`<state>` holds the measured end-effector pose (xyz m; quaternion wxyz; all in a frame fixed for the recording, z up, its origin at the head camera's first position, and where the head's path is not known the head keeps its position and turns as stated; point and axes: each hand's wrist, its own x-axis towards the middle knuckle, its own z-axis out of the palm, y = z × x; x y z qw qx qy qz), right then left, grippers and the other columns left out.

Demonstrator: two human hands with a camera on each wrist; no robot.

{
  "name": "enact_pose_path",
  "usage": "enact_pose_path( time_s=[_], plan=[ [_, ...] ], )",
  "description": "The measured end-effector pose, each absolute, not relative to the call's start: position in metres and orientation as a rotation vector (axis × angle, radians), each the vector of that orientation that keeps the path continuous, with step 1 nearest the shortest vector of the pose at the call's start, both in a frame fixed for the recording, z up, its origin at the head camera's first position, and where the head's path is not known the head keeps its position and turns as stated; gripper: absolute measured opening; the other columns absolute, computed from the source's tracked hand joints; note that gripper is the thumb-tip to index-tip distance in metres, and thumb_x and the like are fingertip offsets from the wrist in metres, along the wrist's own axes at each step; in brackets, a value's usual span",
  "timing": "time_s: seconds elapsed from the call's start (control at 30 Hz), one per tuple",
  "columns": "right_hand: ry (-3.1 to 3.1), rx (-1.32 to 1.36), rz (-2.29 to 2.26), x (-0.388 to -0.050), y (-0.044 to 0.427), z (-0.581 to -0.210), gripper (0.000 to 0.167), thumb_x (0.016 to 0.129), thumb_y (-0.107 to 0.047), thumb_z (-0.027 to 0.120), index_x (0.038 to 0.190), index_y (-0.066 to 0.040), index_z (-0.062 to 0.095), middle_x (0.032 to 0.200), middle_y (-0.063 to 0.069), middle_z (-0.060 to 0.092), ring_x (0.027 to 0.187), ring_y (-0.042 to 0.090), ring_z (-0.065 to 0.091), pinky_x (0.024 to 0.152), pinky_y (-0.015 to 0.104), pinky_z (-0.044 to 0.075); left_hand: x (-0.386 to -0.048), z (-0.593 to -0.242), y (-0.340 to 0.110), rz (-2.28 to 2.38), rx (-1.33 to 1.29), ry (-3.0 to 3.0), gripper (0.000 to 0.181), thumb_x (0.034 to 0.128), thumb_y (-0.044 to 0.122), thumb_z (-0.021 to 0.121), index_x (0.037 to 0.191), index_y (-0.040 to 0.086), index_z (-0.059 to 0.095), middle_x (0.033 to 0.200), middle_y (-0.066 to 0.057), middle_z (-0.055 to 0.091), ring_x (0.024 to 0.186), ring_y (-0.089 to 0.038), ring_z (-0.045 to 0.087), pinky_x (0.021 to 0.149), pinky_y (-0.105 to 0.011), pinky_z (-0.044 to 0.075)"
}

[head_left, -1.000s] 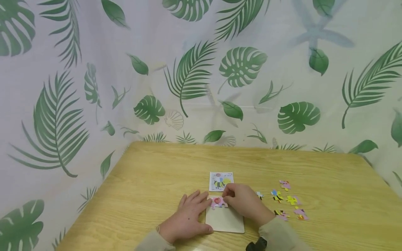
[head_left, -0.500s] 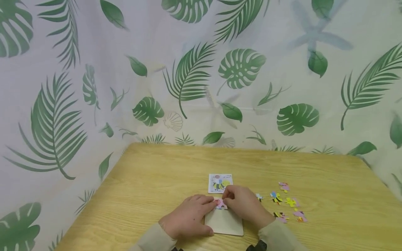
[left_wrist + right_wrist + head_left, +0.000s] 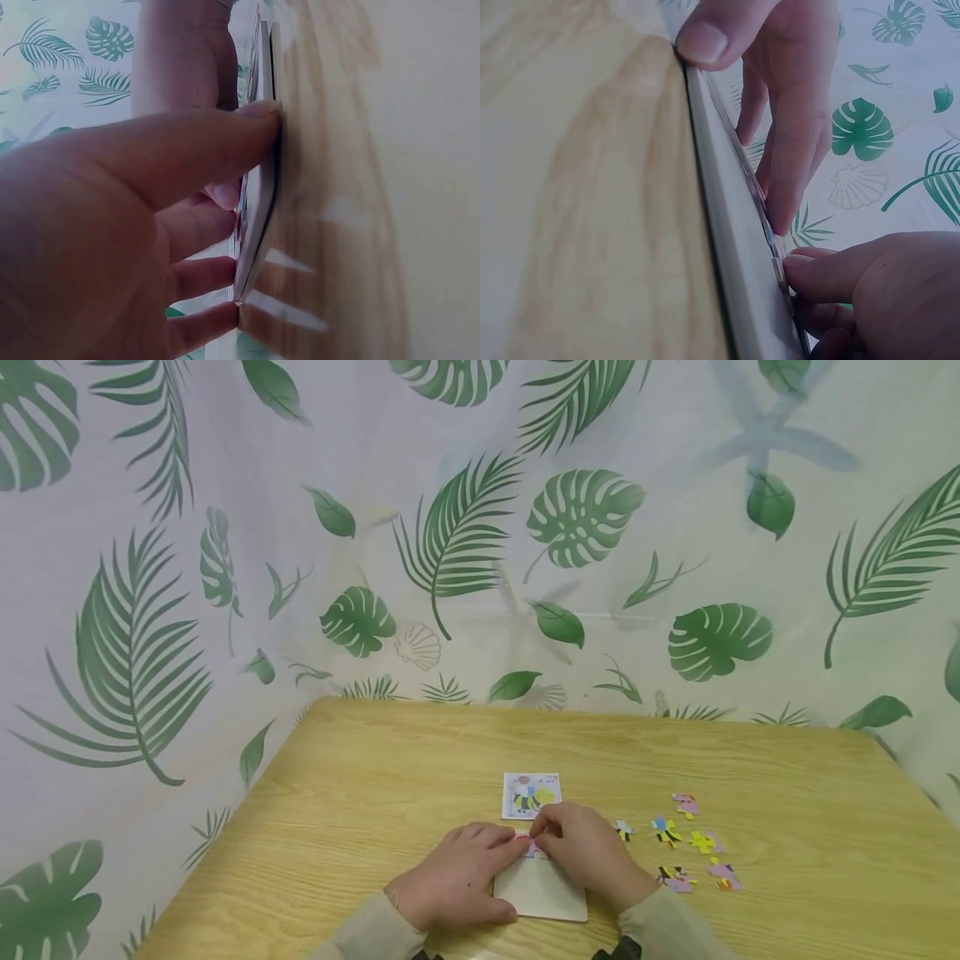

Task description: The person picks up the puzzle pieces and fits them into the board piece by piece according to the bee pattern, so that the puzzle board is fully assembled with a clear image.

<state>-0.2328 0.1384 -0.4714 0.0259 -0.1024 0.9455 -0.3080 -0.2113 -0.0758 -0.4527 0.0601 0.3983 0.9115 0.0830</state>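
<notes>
puzzle piece (image 3: 534, 852), pink, is lying on the upper part of the pale board (image 3: 540, 893), low in the middle of the frame, partly hidden under your fingers. your left hand (image 3: 465, 872) is reaching over it with nearly straight fingers, laying a tip on the piece and gripping nothing, while its thumb is resting against the board's left edge. your right hand (image 3: 588, 852) is curling its fingers and pinching at the piece's right end; whether a second piece is sitting there, you are leaving too little showing to tell.

you seem to be seating and aligning, so the next move is probably calling for a small nudge and an even press before the right fingers are letting go. the board's upper edge is running just beside the picture card (image 3: 531, 795), leaving little room for overshooting that way. toward the bottom of the frame, the board's bare face is offering open room. loose pieces (image 3: 705, 842) are lying to the right, one just beside the back of your right hand, so a rightward retreat is asking for some lift. leftward, the tabletop (image 3: 375, 760) is giving your left hand space.
</notes>
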Motion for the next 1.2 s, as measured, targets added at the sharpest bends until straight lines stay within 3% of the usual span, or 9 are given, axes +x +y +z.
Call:
enact_pose_path(
  time_s=[0.3,0.5,0.8,1.2],
  plan=[
    [2.925,-0.257,-0.971,-0.234,0.137,-0.472,0.011,0.09,-0.017,0.077,0.086,-0.019,0.067,0.072,-0.005,0.055,0.064,0.013,0.05,0.058,0.031,0.041,-0.211,-0.455,-0.075,0.234,1.203,2.741,0.079,0.0894,0.05,0.069,0.156,0.017,0.042,0.152,0.0,0.041,0.14,-0.023,0.036,0.114,-0.051,0.031],
    [2.924,-0.272,-0.968,-0.237,0.138,-0.474,0.013,0.091,-0.018,0.076,0.085,-0.021,0.066,0.07,-0.004,0.054,0.063,0.013,0.05,0.057,0.031,0.039,-0.212,-0.455,-0.078,0.286,1.2,2.732,0.076,0.0897,0.049,0.068,0.157,0.026,0.041,0.154,0.0,0.039,0.141,-0.023,0.034,0.114,-0.052,0.03],
    [2.866,-0.323,-1.028,-0.238,0.151,-0.472,0.012,0.091,-0.008,0.073,0.092,-0.02,0.072,0.086,-0.005,0.058,0.08,0.014,0.053,0.075,0.036,0.049,-0.211,-0.456,-0.077,0.315,1.142,2.692,0.078,0.0897,0.047,0.068,0.158,0.026,0.038,0.164,-0.005,0.027,0.147,-0.026,0.027,0.116,-0.055,0.024],
    [2.805,-0.424,-1.017,-0.241,0.16,-0.472,0.016,0.087,-0.01,0.076,0.098,-0.021,0.073,0.097,-0.008,0.059,0.094,0.012,0.057,0.091,0.044,0.049,-0.213,-0.457,-0.076,0.29,1.164,2.727,0.08,0.0885,0.05,0.07,0.157,0.022,0.04,0.161,-0.002,0.032,0.144,-0.025,0.031,0.115,-0.053,0.027]
  ],
)
